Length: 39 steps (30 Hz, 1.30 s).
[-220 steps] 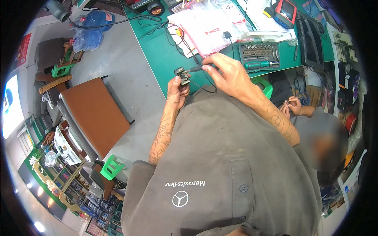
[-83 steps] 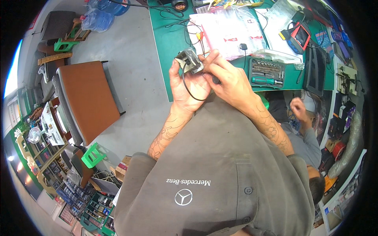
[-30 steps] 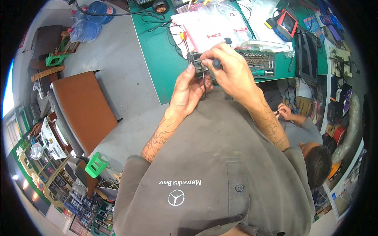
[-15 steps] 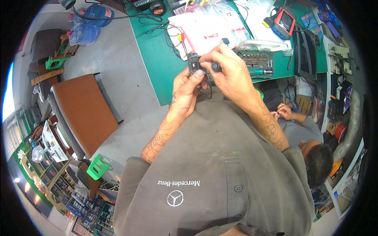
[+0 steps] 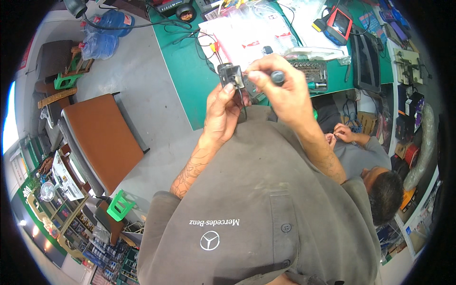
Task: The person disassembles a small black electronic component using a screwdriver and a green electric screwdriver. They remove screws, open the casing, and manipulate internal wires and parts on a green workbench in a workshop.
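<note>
Green tabletop spreads beyond your fingers, crowded with cables, clear plastic bags and tools. Your left hand has its fingers clamped on one small grey module, held upright in the air above the near edge of the tabletop, just in front of your chest. Your right hand has its fingers closed together around one small screwdriver with a dark round handle; its tip, mostly hidden, points toward the module.

Compared with half a second ago, your two hands have separated a little: then they were pressed together over the module, now the right hand is drawn slightly to the right and the face of the module is visible. I judge from this that the tool is being placed on a screw again, but the screw itself is too small to see.

By count: one module, one screwdriver in hand, one open bit set case on the tabletop beyond your right fingers, one red-framed tester farther beyond. Right of your right hand another person sits with both hands close together. Far left of your left fingers stands one brown bench seat, and two blue water bottles lie on the floor.
</note>
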Each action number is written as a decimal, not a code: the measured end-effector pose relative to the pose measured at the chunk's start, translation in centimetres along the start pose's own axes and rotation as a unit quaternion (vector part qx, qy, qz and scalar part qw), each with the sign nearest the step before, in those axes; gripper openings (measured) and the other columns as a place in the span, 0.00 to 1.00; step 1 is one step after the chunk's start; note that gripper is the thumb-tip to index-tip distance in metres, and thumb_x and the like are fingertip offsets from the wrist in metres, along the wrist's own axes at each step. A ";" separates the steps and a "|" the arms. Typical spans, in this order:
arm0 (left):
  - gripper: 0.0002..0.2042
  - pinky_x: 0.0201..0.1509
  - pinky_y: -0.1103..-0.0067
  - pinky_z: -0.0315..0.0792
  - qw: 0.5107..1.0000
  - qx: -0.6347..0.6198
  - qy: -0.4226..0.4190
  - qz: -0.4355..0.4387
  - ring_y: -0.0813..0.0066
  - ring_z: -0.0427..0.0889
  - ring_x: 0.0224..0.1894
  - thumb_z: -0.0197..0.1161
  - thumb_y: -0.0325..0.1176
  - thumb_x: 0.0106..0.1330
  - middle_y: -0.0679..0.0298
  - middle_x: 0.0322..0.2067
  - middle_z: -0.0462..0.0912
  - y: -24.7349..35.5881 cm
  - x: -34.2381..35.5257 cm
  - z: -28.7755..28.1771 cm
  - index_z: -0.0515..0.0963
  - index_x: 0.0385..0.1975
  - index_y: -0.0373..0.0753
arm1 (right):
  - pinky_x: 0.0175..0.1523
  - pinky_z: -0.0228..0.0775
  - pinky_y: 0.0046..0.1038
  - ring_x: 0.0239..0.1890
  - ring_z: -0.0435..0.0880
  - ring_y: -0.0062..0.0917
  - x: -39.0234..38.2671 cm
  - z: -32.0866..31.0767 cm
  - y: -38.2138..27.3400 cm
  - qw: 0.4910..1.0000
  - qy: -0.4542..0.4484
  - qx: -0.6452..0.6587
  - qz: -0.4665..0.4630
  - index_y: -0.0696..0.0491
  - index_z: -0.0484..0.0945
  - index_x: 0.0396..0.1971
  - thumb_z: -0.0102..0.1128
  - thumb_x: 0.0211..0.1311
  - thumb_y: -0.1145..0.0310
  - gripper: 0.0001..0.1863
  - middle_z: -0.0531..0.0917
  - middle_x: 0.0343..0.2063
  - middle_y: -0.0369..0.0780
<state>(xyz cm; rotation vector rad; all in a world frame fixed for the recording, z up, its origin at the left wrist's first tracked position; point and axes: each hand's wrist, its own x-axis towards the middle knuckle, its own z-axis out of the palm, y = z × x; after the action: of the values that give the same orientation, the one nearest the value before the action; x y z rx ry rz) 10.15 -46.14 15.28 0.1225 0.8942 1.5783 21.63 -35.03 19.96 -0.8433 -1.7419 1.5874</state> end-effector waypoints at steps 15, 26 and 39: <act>0.26 0.23 0.81 0.62 0.989 0.144 -0.008 -0.043 0.77 0.68 0.21 0.41 0.50 0.74 0.65 0.19 0.73 2.7 0.3 3.2 0.76 0.24 0.34 | 0.28 0.65 0.14 0.27 0.76 0.13 -0.2 -2.5 -0.9 0.973 -0.036 0.182 0.137 0.58 0.78 0.41 0.65 0.58 0.75 0.11 0.82 0.33 0.38; 0.22 0.38 0.82 0.69 0.949 0.266 -0.135 -0.106 0.77 0.77 0.30 0.51 0.43 0.68 0.60 0.24 0.81 4.8 0.1 3.9 0.80 0.22 0.30 | 0.36 0.63 0.15 0.33 0.76 0.11 -0.5 -3.6 -2.7 0.992 -0.112 -0.041 0.042 0.57 0.79 0.43 0.68 0.54 0.78 0.15 0.82 0.32 0.33; 0.22 0.27 0.78 0.62 0.979 0.027 -0.200 -0.025 0.72 0.68 0.23 0.46 0.41 0.65 0.56 0.20 0.75 2.8 0.1 2.2 0.79 0.20 0.29 | 0.33 0.67 0.19 0.25 0.74 0.17 -0.4 -8.2 -3.5 0.998 0.059 0.002 0.010 0.61 0.77 0.35 0.24 0.67 0.30 0.46 0.76 0.23 0.37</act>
<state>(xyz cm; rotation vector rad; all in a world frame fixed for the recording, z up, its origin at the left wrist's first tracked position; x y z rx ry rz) 9.07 -44.87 18.47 0.4378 0.6187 1.4152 28.33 -30.72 24.08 -0.9363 -1.6520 1.5205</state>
